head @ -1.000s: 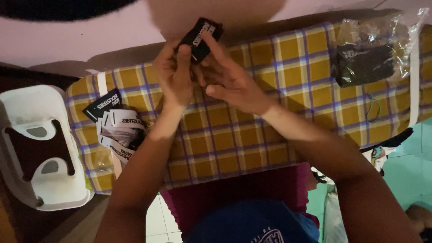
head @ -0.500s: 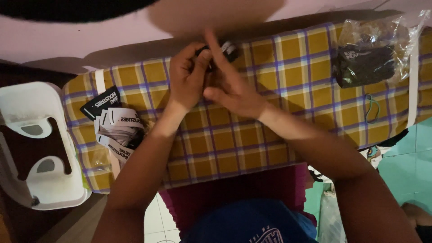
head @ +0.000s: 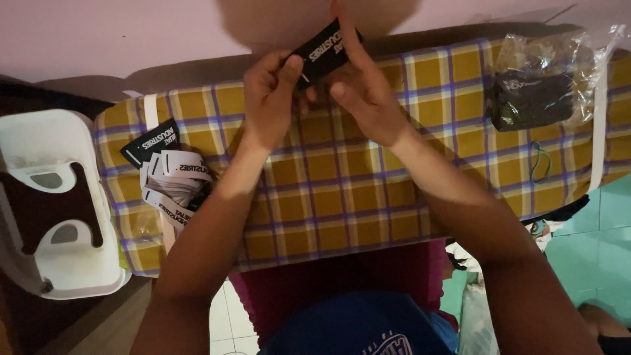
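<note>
Hands raised together over the far edge of the yellow checked worktop (head: 342, 197). Black label (head: 323, 51) flat and face-up again, no longer hidden between palms as half a second ago. Left hand (head: 269, 98) pinching its lower corner; right hand (head: 365, 98) pressing fingers along its top. Label pile (head: 172, 187) at the left edge.
</note>
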